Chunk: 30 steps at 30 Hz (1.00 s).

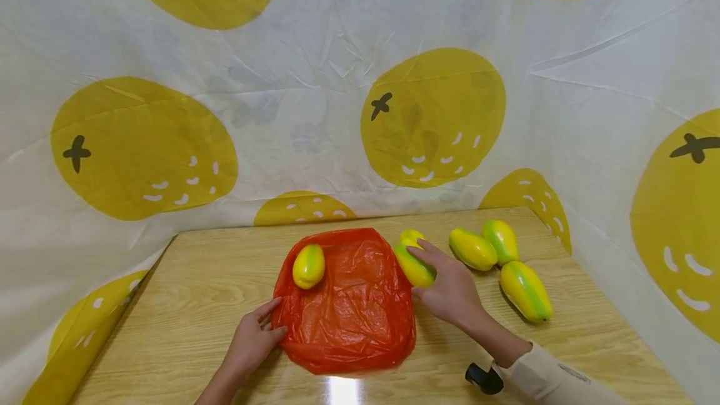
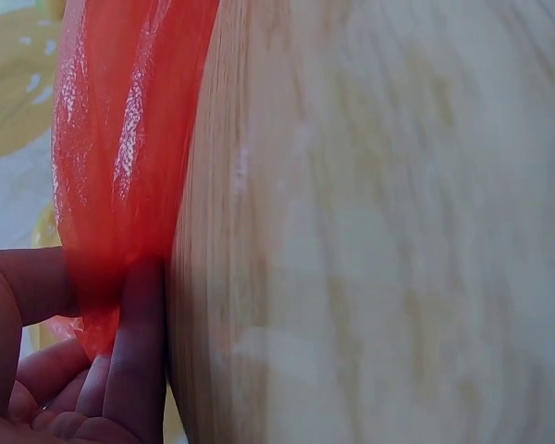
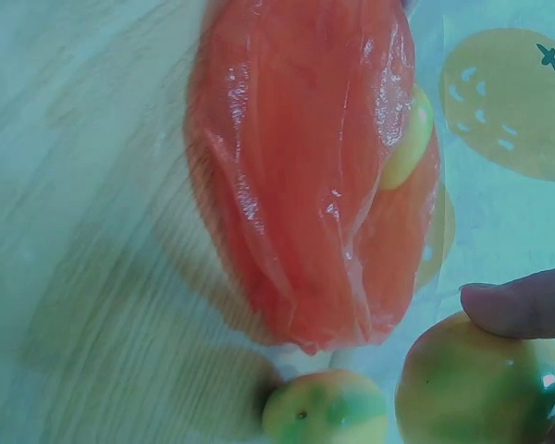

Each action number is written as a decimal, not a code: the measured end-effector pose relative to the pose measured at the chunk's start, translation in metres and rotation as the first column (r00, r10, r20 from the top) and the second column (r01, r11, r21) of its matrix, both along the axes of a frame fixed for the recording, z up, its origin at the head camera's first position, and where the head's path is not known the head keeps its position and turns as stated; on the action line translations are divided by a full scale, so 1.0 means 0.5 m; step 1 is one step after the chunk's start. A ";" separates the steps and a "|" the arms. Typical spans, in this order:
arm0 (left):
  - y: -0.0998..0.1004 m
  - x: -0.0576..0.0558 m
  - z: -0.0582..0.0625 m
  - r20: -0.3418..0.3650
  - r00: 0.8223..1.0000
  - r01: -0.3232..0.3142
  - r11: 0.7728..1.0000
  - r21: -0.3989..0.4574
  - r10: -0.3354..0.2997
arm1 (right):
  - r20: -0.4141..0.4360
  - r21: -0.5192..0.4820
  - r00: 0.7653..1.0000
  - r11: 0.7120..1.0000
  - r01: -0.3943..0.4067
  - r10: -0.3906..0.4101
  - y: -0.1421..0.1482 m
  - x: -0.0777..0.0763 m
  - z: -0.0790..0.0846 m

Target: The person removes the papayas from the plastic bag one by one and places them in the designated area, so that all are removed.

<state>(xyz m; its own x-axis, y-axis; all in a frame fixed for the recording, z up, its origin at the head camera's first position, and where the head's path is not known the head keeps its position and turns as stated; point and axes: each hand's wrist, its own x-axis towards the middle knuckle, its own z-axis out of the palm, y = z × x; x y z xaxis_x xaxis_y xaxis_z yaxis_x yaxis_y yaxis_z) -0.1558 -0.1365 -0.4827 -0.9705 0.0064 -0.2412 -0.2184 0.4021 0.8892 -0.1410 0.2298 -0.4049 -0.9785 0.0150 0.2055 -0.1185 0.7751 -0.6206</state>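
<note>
A red plastic bag [image 1: 360, 311] lies spread on the table with its mouth facing up. One yellow-green mango [image 1: 309, 266] sits inside it, towards the far left. My left hand [image 1: 253, 340] pinches the bag's left rim; in the left wrist view the thumb and fingers [image 2: 134, 361] are on either side of the red film. Beside the bag's right rim, my right hand [image 1: 450, 286] grips another mango [image 1: 413, 264], also seen in the right wrist view as the held mango [image 3: 476, 379]. Just behind it is a further mango [image 1: 412, 235], partly hidden.
To the right, a cluster of mangoes lies on the wooden table [image 1: 214, 280]: one on the left [image 1: 472, 249], one at the back [image 1: 500, 241] and one nearer [image 1: 525, 291]. A white cloth [image 1: 304, 124] printed with yellow fruit hangs behind and around the table.
</note>
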 end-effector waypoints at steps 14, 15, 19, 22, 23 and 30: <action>0.003 -0.002 0.000 -0.015 1.000 0.009 1.000 0.006 -0.009 | -0.051 -0.001 0.998 1.000 0.024 -0.024 0.051 0.024 -0.008; 0.003 -0.002 0.000 -0.015 1.000 0.008 1.000 -0.002 -0.008 | -0.051 -0.003 0.998 1.000 0.027 -0.027 0.054 0.025 -0.010; 0.001 0.000 0.000 -0.016 1.000 0.005 1.000 -0.012 -0.005 | -0.056 0.012 0.998 0.999 0.038 -0.038 0.062 0.030 -0.013; 0.000 0.002 0.000 -0.014 1.000 0.004 1.000 -0.007 -0.004 | -0.062 0.030 0.997 0.998 0.054 -0.052 0.068 0.034 -0.015; 0.000 0.002 0.000 -0.013 1.000 0.003 1.000 -0.007 -0.003 | -0.061 0.033 0.997 0.998 0.058 -0.056 0.070 0.036 -0.015; -0.001 0.002 0.003 -0.008 1.000 0.009 1.000 -0.014 -0.009 | -0.034 0.051 0.996 0.995 0.080 -0.079 0.089 0.045 -0.020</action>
